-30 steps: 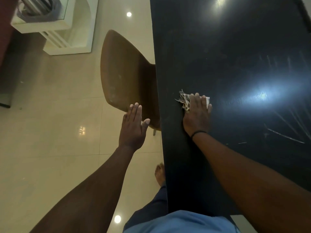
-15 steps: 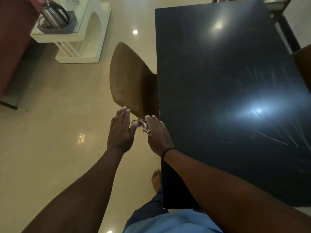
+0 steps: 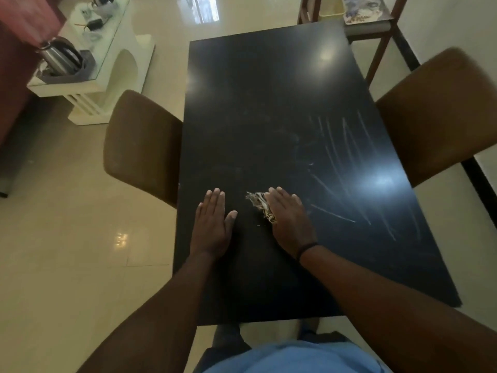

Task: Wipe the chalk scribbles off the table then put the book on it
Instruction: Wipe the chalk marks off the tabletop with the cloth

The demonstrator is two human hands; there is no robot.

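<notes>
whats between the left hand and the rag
Only bare black table between the left hand and the rag under the right hand, per the head view.

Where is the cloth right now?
Head view, near the middle of the black table: the cloth lies under the right hand, frayed edge poking out toward the left hand, chalk scribbles just to its right.

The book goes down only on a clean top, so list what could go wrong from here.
1. The small frayed beige cloth lies mostly under the right hand; it may smear chalk, and a faint haze shows on the black table.
2. The white chalk strokes run toward the table's right edge, partly under a bright glare; some could be missed.
3. The left hand, flat on the top, may leave smudges.
</notes>
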